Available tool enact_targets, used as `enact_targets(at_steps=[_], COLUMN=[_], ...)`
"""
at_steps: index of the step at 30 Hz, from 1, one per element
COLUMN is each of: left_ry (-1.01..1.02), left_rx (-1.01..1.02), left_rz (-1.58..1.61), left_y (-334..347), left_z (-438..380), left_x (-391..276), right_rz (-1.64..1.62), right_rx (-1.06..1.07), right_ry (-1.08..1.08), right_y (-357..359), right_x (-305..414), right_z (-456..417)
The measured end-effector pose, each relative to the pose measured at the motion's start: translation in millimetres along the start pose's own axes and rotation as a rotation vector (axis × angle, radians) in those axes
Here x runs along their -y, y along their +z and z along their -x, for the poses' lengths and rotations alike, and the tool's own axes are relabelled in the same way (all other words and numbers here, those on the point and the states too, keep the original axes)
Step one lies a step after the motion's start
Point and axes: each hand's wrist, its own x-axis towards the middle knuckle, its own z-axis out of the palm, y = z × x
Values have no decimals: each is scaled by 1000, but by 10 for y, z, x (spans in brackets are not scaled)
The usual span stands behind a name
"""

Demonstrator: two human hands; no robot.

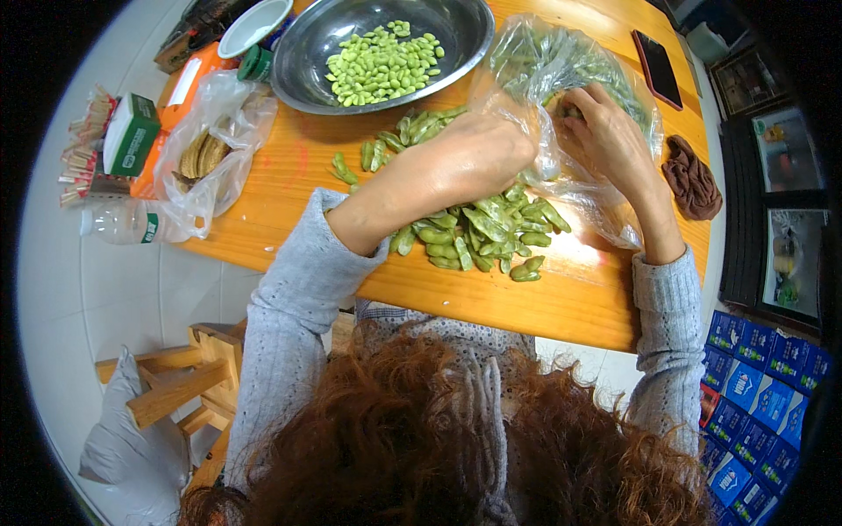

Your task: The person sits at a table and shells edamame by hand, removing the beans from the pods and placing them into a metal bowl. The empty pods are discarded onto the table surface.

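My left hand (503, 148) is over the near left side of a clear plastic bag (559, 49) full of green pods. Its fingertips are hidden, so whether it grips the film cannot be told. My right hand (602, 131) reaches into the bag with curled fingers, and what lies between them is unclear. Under my left forearm spreads a heap of green soybean pods (483, 230), many of them flattened or split. Beyond it a steel bowl (302, 72) holds a pile of shelled green beans (385, 66).
A phone (658, 69) and a crumpled brown cloth (691, 177) lie at the table's right. Bananas (204, 154) in a white plastic bag (240, 164), a plastic bottle (125, 222) and a green-and-white box (135, 135) stand left. A wooden stool (217, 371) is below.
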Motion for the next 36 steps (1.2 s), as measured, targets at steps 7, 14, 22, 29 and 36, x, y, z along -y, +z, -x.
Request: enact_targets(at_steps=[7, 14, 22, 29, 36], left_ry=[-161, -129, -272, -273, -266], left_rx=[-149, -862, -529, -471, -512], left_rz=[214, -206, 1262, 1306, 1189], left_y=[-337, -391, -63, -45, -23], left_z=[36, 174, -111, -119, -119], left_x=[176, 594, -32, -26, -22], right_rz=[-13, -634, -1071, -515, -369], right_rx=[-19, -51, -226, -447, -531], right_ry=[68, 262, 221, 9, -81], right_y=[37, -198, -193, -172, -122], right_x=[-105, 27, 401, 512, 514], right_z=[-7, -40, 75, 118, 116])
